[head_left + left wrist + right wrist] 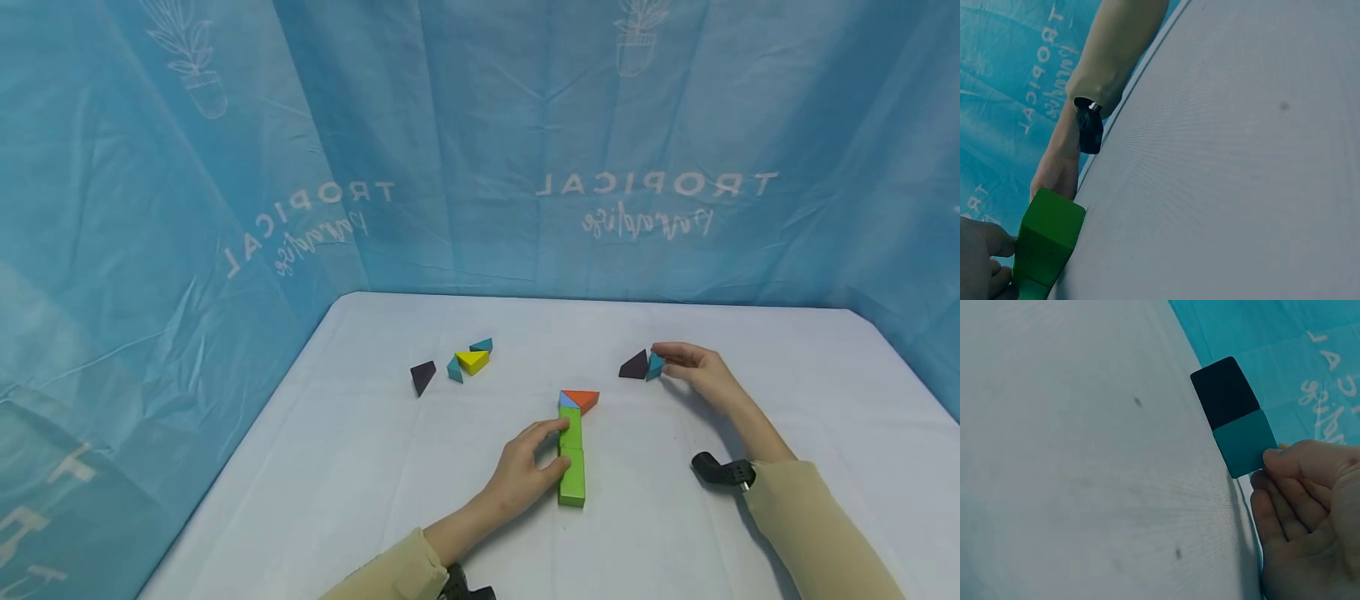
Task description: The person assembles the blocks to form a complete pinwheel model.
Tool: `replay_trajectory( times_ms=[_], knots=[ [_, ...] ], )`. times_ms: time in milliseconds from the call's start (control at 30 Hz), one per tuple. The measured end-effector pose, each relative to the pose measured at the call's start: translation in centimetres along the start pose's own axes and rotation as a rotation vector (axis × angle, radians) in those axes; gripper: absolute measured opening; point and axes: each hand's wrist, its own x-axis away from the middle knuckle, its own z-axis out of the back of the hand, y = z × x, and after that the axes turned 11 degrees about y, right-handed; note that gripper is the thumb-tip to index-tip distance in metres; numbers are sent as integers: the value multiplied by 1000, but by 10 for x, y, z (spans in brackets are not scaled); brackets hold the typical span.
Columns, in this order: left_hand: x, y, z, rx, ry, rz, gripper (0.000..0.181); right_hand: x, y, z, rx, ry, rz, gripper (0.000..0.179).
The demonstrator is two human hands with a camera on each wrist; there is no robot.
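Two hands of yours work on the white worktop point(300, 483). Your right hand point(705, 379) pinches a teal triangular block point(655, 367) between thumb and fingers; this block touches the black block point(634, 366) on its left side. Your left hand point(521, 468) does not wrap round anything: its thumb and index finger rest at the left side of the green row, which is made of a near green block point(572, 482) and a far green block point(572, 433) laid end to end. The long axis of this row runs away from you. At its far end sit a blue triangular block point(567, 401) and an orange block point(583, 398), touching each other. The important relation is this: from your right hand, this far end lies to the left and closer to you, with a gap between. Well to the left, beyond your left hand, are a yellow block point(473, 361), two smaller teal blocks point(455, 369) close beside it, and another black block point(423, 377). A blue curtain point(480, 150) hangs behind.
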Motion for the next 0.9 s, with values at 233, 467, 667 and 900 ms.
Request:
replay_trajectory(
  times_ms=[233, 467, 667, 900],
  knots=[
    [0, -1, 0, -1, 0, -9, 46, -1, 3, 0, 7, -2, -8, 45],
    [-1, -2, -1, -10, 1, -7, 46, -3, 0, -2, -35, -57, 57, 44],
    [-1, -2, -1, -11, 3, -13, 46, -1, -4, -4, -9, -51, 50, 41],
    [-1, -3, -1, -17, 2, -9, 46, 5, -4, -5, 97, -9, 17, 46]
  ],
)
